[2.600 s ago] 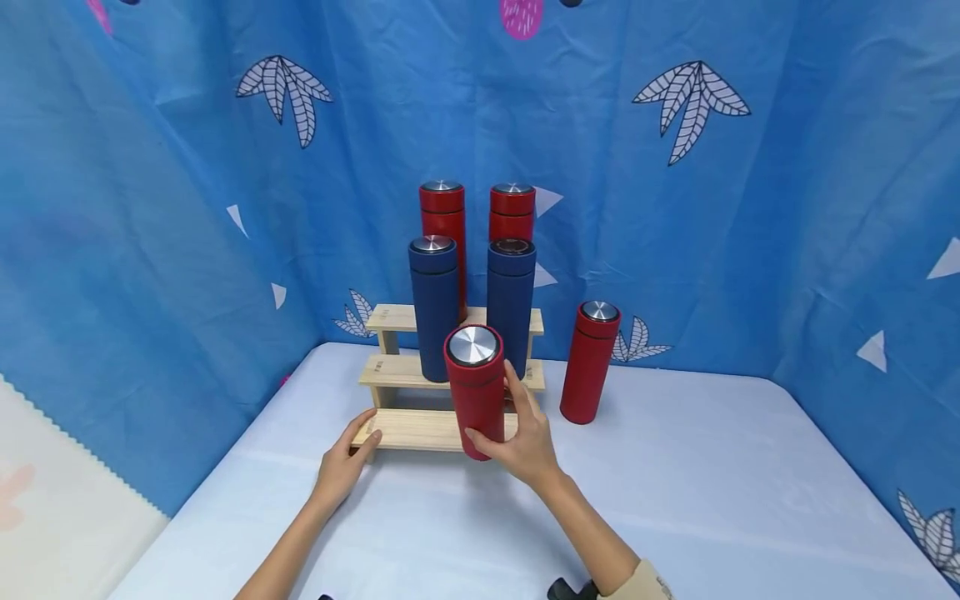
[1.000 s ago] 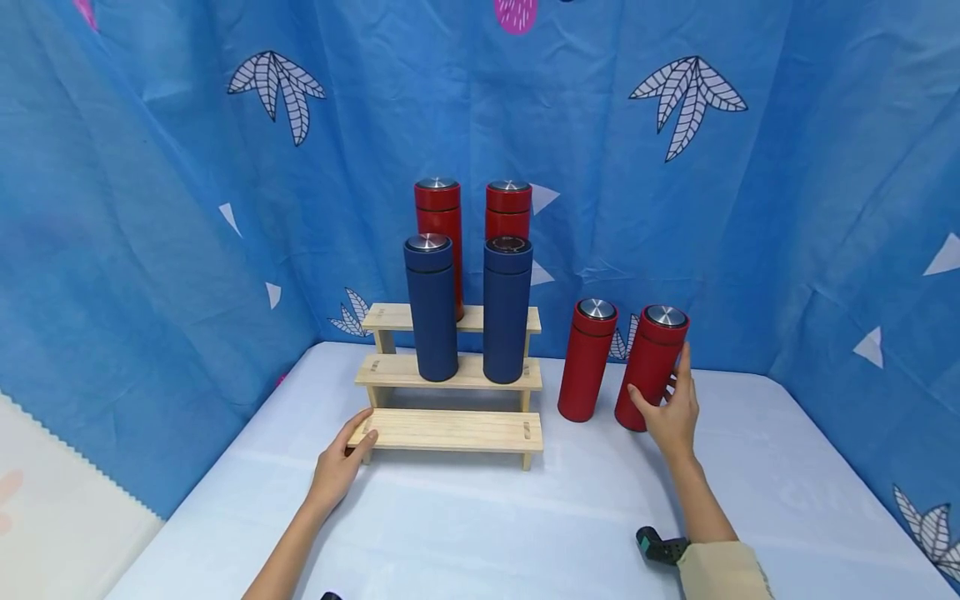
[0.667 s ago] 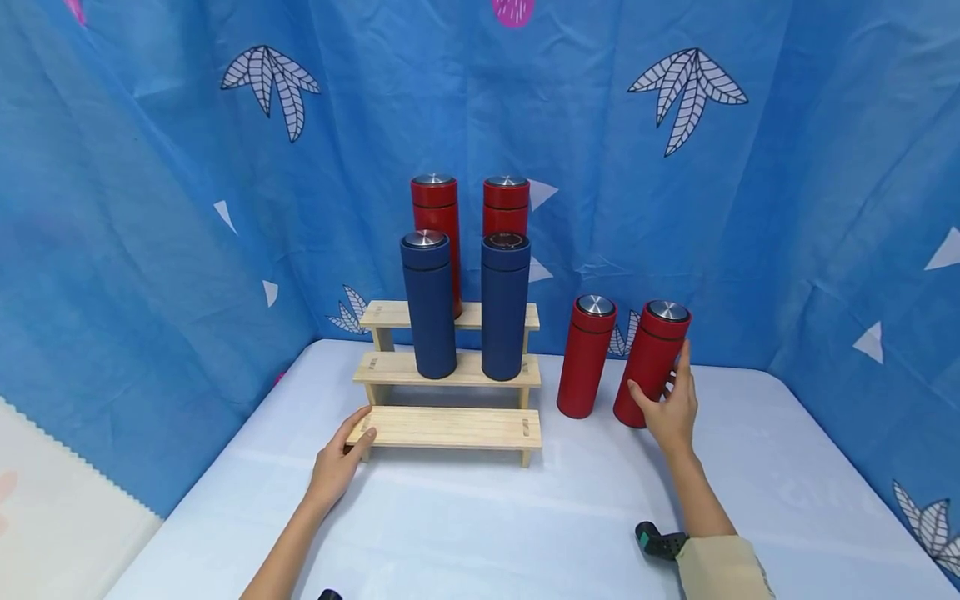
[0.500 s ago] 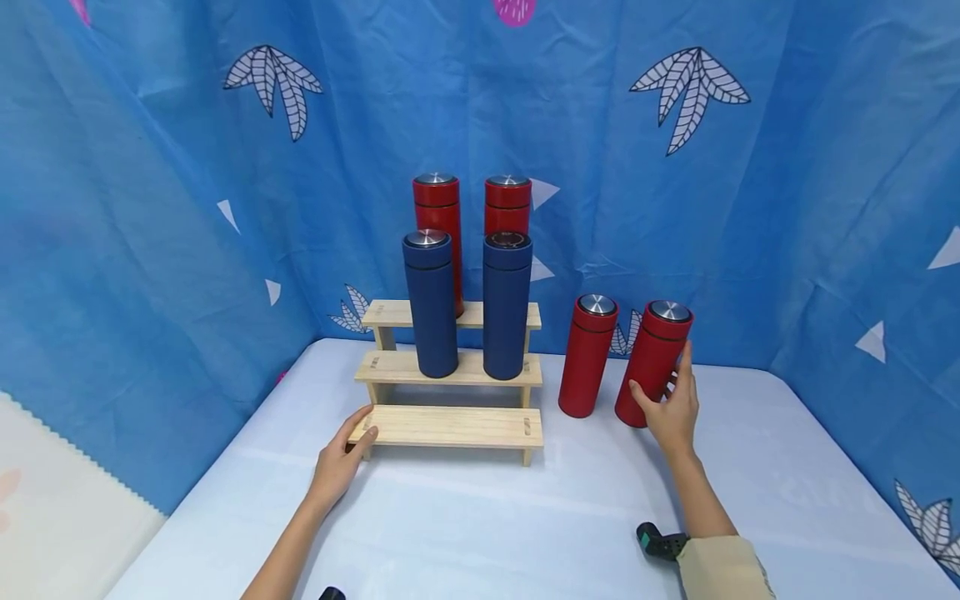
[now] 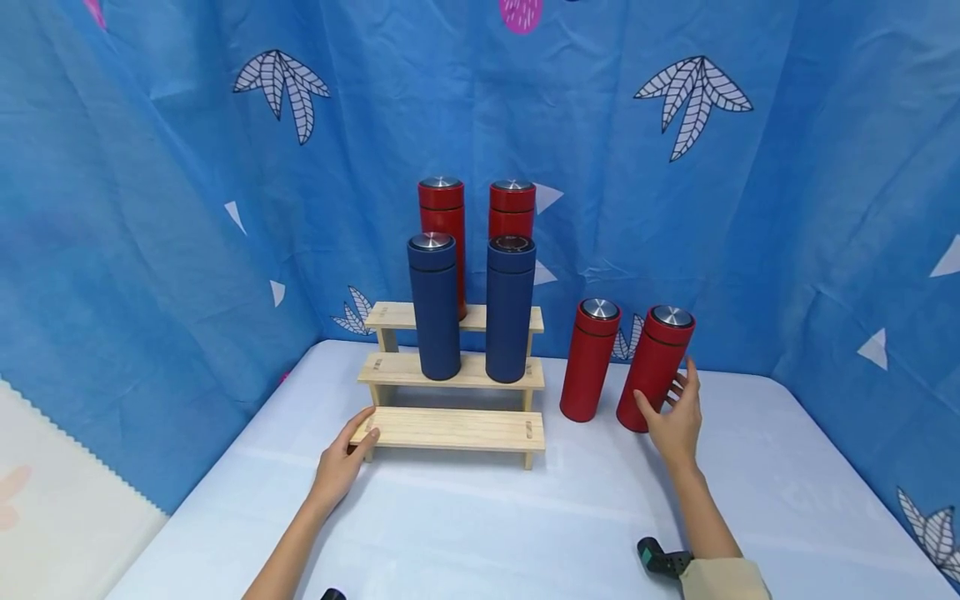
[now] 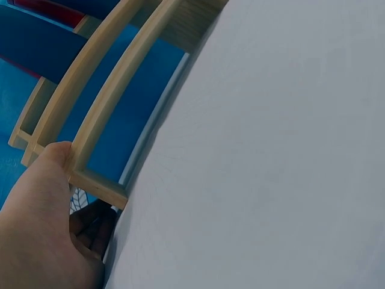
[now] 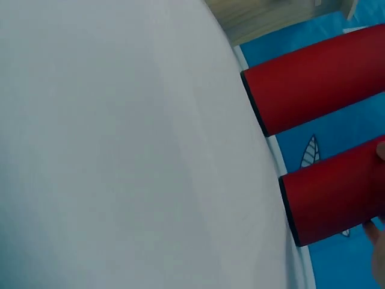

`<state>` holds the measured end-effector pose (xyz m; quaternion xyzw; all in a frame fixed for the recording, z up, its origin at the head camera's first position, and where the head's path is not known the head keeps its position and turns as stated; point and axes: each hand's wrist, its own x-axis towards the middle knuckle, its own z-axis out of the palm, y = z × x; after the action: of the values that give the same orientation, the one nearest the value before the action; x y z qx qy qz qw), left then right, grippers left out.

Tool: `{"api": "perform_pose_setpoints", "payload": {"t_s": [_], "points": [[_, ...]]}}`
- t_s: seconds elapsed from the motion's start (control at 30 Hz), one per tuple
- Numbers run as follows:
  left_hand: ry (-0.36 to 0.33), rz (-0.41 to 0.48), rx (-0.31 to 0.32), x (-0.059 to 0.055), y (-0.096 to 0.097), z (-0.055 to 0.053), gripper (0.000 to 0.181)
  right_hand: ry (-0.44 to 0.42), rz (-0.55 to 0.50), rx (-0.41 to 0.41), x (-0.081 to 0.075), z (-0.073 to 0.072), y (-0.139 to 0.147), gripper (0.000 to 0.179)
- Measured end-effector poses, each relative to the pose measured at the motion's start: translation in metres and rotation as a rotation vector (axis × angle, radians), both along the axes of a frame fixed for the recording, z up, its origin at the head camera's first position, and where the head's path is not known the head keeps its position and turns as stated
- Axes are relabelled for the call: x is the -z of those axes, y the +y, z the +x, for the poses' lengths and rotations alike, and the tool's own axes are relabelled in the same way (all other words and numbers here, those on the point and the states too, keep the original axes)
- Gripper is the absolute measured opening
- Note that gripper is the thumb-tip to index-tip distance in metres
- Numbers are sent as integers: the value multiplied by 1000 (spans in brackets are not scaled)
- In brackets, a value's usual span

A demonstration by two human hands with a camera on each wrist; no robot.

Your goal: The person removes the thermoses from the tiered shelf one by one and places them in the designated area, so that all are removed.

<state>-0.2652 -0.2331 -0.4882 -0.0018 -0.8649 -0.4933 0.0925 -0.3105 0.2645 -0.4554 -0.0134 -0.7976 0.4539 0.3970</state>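
1. Red flask (image 5: 651, 383): matte cylinder, silver lid disc, black ring, dark seam, dark base edge. Upright on white table (image 5: 450, 525), just right of second red flask (image 5: 587, 371).
2. Right hand (image 5: 678, 421): fingers spread loose around it; contact unclear.
3. Left hand (image 5: 337, 471): gripping wooden rack (image 5: 457, 427), bottom tier's left end.

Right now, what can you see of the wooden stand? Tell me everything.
The stand is three-stepped, of what looks like pale wood, with grain and marks near the shelf ends. It stands upright on the white table. Two blue bottles stand on the middle shelf and a red bottle on the top shelf; the base of another red bottle is hidden. The left hand grips the left end of the lowest shelf.
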Motion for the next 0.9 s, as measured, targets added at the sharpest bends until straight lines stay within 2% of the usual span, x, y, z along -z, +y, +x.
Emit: {"api": "perform_pose_setpoints", "payload": {"t_s": [0.13, 0.23, 0.3, 0.43, 0.6, 0.73, 0.9], "points": [[0, 3, 3, 0, 0, 0, 54, 89, 7, 84, -9, 8, -9, 88], [0, 1, 6, 0, 0, 0, 55, 198, 23, 138, -24, 14, -20, 74], [2, -6, 4, 1, 0, 0, 55, 282, 31, 145, -37, 17, -30, 66], [3, -13, -3, 1, -1, -1, 55, 412, 27, 71, -63, 19, -55, 56], [2, -12, -4, 0, -1, 0, 55, 459, 16, -38, -94, 18, -89, 53], [-3, -4, 4, -1, 0, 1, 55, 505, 42, -122, -112, 12, -113, 59], [-3, 0, 8, -1, 0, 1, 55, 518, 93, -232, -124, -1, -139, 75]]}}
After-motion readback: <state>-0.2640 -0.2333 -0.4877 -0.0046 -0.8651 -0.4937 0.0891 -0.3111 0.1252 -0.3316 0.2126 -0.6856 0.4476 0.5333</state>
